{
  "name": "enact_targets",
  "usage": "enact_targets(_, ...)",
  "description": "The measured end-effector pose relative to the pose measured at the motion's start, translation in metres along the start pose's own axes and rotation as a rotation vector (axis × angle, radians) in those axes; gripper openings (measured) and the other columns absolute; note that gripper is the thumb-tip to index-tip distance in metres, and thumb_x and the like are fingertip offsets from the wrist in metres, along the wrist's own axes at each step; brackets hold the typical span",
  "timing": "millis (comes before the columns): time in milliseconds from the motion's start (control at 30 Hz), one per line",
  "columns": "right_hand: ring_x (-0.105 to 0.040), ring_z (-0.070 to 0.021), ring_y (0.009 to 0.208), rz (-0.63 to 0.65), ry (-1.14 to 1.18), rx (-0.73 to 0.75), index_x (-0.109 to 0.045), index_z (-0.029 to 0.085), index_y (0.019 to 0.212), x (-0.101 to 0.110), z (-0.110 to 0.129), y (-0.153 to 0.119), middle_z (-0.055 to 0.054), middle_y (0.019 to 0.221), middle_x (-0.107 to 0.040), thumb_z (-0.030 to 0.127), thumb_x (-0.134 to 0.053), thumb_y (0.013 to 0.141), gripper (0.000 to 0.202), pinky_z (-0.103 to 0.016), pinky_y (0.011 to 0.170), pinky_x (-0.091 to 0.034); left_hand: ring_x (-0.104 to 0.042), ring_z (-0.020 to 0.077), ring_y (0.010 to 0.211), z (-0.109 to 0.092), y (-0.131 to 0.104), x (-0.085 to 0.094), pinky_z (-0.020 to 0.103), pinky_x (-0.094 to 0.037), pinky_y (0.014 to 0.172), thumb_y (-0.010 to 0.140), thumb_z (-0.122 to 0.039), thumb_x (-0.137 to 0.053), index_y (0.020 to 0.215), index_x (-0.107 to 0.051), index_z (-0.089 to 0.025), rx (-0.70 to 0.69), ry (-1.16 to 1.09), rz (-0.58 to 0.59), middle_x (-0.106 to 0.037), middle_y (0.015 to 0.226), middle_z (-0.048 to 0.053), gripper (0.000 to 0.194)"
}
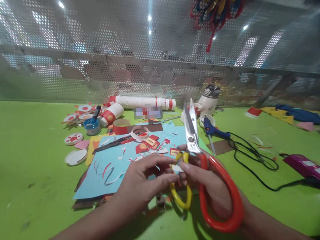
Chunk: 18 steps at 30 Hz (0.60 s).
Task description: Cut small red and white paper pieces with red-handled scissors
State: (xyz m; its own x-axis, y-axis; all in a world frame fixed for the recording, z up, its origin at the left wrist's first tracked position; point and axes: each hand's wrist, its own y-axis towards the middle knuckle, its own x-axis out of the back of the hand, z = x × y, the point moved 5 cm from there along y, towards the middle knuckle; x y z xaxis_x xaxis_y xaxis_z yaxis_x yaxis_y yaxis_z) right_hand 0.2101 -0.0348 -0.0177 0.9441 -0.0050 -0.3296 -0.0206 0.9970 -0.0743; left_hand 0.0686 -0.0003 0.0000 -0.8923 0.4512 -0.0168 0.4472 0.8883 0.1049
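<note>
My right hand [212, 182] is wrapped round large scissors with red handles [234, 202], their steel blades pointing up and slightly apart. A yellow loop-shaped handle [184, 202] hangs below my fingers; I cannot tell which tool it belongs to. My right thumb and fingertips pinch a small whitish piece [176, 168]. My left hand [144, 176] meets it from the other side, thumb and fingers closing on its edge. Beneath both hands lies light blue paper [98, 182], strewn with red and white paper scraps and red-and-gold cutouts [150, 142].
Black-bladed scissors [114, 142] and a white paper ring [140, 133] lie on the paper. To the right are a blue glue gun [214, 129], its black cord and a purple device [311, 169]. Behind stand a blue jar [92, 127], white-and-red rolls [142, 102] and a perforated screen [133, 45].
</note>
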Motion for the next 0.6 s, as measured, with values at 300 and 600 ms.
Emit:
enact_targets(300,-0.054,-0.013,0.063,-0.147,-0.516,0.372,-0.052,0.019,0.106,-0.012,0.02,0.014,0.002,0.075,-0.055,0.029,-0.06,0.081,0.028,-0.026,0.061,-0.047,-0.056,0.0155,0.05,0.028,-0.005,-0.01,0.027,-0.042,0.043,0.072,-0.042,-0.066,0.083,-0.069,-0.016,0.334,-0.298,-0.051,-0.062,0.062,0.004,0.029)
enact_targets(600,-0.051,-0.0119,0.058,-0.186,-0.605,0.455,-0.052,0.018,0.105,-0.021,0.021,0.008,0.002,0.074,-0.054,0.027,-0.056,0.082,0.025,-0.026,0.055,-0.047,-0.055,0.0139,0.047,0.033,-0.005,-0.006,0.026,-0.045,0.039,0.068,-0.045,-0.068,0.073,-0.06,-0.017,0.294,-0.331,-0.081,-0.05,0.06,-0.002,0.029)
